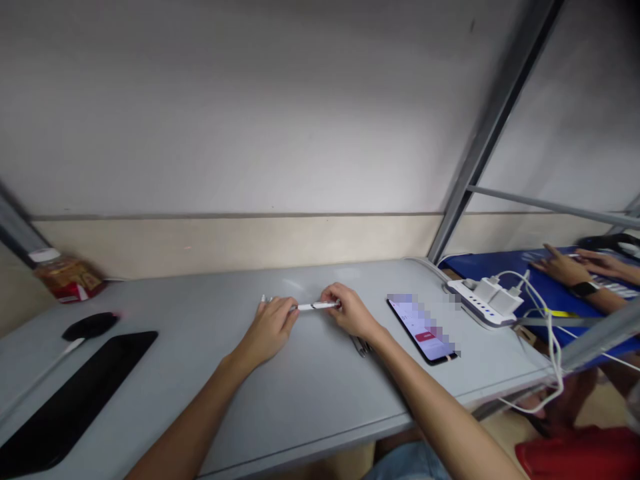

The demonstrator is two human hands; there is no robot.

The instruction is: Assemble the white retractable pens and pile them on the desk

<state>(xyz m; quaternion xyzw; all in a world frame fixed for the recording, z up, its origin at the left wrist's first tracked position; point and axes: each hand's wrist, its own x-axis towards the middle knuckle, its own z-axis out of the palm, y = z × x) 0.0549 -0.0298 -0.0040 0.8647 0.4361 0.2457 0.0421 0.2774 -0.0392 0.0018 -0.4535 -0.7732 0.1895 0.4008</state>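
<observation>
Both my hands meet over the middle of the grey table (310,400). My left hand (270,327) pinches one end of a white pen (317,306) and my right hand (350,310) grips its other end, so the pen spans between them just above the tabletop. More pen-like pieces lie under my right wrist (361,347) and behind my left hand, too small to make out.
A lit phone (423,328) lies right of my right hand. A white power strip (483,303) with chargers and cables sits at the table's right end. A black pad (75,393), a black mouse (90,325) and a jar (65,277) are at left. Another person's hands (575,267) rest on a blue table.
</observation>
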